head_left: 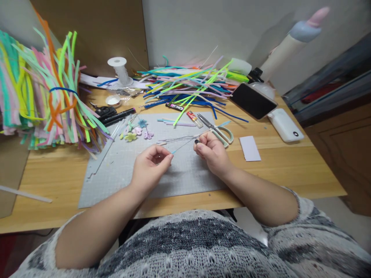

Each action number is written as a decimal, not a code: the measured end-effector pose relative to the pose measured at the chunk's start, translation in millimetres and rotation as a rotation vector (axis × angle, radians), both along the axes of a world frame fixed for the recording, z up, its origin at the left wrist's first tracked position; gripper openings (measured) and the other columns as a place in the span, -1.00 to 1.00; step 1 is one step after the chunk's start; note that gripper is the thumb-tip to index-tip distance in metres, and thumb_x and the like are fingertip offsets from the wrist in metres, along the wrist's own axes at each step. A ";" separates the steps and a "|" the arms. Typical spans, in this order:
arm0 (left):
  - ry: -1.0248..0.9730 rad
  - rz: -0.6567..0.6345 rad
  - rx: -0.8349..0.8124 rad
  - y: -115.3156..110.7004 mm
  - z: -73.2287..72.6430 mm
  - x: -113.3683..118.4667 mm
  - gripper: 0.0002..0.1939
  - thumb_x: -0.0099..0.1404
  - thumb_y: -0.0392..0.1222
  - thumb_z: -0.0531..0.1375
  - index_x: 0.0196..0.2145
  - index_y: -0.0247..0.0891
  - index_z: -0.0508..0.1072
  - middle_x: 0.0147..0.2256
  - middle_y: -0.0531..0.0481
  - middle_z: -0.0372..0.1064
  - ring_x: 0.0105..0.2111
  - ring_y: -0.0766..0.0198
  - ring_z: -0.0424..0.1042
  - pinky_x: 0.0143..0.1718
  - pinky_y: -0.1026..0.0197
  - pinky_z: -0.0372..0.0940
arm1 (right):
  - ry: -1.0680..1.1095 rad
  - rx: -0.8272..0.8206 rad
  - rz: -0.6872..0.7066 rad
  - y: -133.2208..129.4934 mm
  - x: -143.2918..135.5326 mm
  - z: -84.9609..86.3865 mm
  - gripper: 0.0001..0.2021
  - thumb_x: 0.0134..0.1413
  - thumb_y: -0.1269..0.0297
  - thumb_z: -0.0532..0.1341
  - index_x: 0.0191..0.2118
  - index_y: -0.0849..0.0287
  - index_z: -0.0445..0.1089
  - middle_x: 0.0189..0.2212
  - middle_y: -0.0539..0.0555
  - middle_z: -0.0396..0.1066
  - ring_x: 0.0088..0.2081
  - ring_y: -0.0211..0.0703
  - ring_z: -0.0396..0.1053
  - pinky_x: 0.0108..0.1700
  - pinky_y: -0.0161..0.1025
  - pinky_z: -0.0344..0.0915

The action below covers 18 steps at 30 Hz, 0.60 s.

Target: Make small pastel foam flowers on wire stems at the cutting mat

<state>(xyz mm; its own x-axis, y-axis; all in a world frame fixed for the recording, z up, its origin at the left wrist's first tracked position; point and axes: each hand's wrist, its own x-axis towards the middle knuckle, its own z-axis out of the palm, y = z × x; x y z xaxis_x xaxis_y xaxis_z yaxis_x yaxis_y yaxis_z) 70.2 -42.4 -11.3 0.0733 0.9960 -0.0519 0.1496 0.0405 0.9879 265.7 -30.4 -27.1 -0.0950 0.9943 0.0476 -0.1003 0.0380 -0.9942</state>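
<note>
Between my hands runs a thin light blue pipe cleaner [177,150], its middle looking like bare wire. My left hand [151,164] pinches its near end between thumb and fingertips. My right hand [213,153] is closed around it farther along, with a small dark thing [197,141] at the fingertips that I cannot make out. A fuzzy blue end [224,124] sticks out beyond the right hand, over the scissors [216,129]. Several thin wires [178,139] lie on the grey cutting mat [116,181] behind my hands. Small pastel pipe cleaner flowers [131,136] lie farther left.
Bundled pipe cleaners [55,88] stand at the left, and a loose pile [188,85] lies at the back. A lighter [194,119], a white spool [118,69], black markers [118,116], a phone [253,101], a white power bank [285,125] and a white card [249,148] are around the mat.
</note>
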 end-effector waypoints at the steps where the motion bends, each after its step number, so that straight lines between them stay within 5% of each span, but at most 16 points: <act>1: 0.002 -0.002 -0.001 0.0 0.1 0.1 -0.86 0.08 -0.20 0.29 -0.47 -0.27 0.40 -0.51 0.06 0.38 -0.52 0.38 0.36 -0.45 0.32 0.29 | 0.003 0.001 0.005 -0.2 -0.6 -0.3 -0.68 0.03 0.12 0.23 -0.42 0.08 0.02 -0.54 -0.12 0.04 -0.54 -0.33 -0.07 -0.52 -0.33 -0.11; 18: 0.005 -0.031 0.004 -0.6 -1.5 0.1 -0.86 0.09 -0.19 0.29 -0.47 -0.26 0.40 -0.50 0.06 0.37 -0.53 0.38 0.35 -0.45 0.31 0.26 | 0.018 -0.006 0.022 -1.7 -2.3 -2.2 -0.73 0.06 0.21 0.18 -0.41 0.07 -0.01 -0.52 -0.12 0.03 -0.53 -0.33 -0.07 -0.52 -0.33 -0.11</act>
<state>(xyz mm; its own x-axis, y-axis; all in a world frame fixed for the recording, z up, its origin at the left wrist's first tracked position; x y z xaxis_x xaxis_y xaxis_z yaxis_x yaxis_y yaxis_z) 70.3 -43.0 -12.8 0.1039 0.9934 -0.0483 0.1556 0.0317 0.9873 263.4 -32.1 -29.3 -0.1157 0.9923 0.0439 -0.1189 0.0301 -0.9925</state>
